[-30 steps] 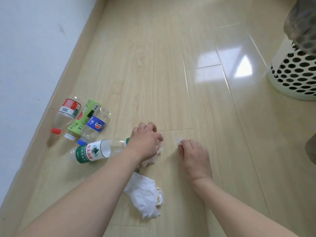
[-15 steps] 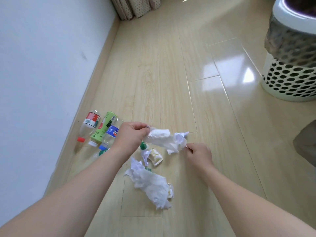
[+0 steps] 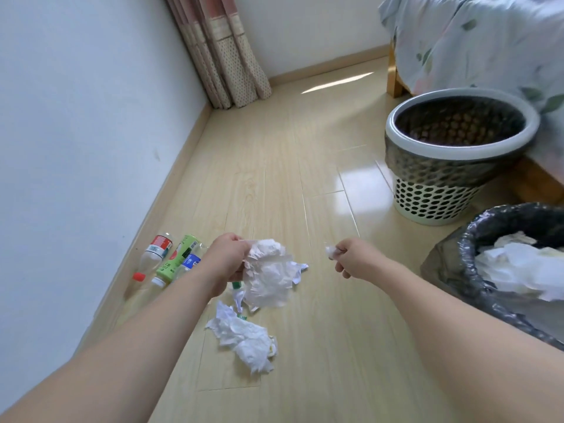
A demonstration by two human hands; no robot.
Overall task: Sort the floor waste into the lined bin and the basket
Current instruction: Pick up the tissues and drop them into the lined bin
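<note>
Floor waste: crumpled white paper [image 3: 244, 340] lay on the pale wood-plank floor [image 3: 274, 184], near a cluster of empty bottles [image 3: 166, 261] by the white wall [image 3: 76, 117].
Room: curtain [image 3: 225, 56] in the corner, bed [image 3: 488, 41] at right.
Lined bin: black-lined bin [image 3: 476, 270] at near right, holding white paper.
Basket: perforated basket [image 3: 439, 190] beyond it, dark-lined.
Left hand [image 3: 225, 257]: grip clamped on a crumpled plastic sheet [image 3: 268, 276], raised above the floor paper.
Right hand [image 3: 354, 259]: grip pinched on a small white scrap [image 3: 330, 251], near the bin.
</note>
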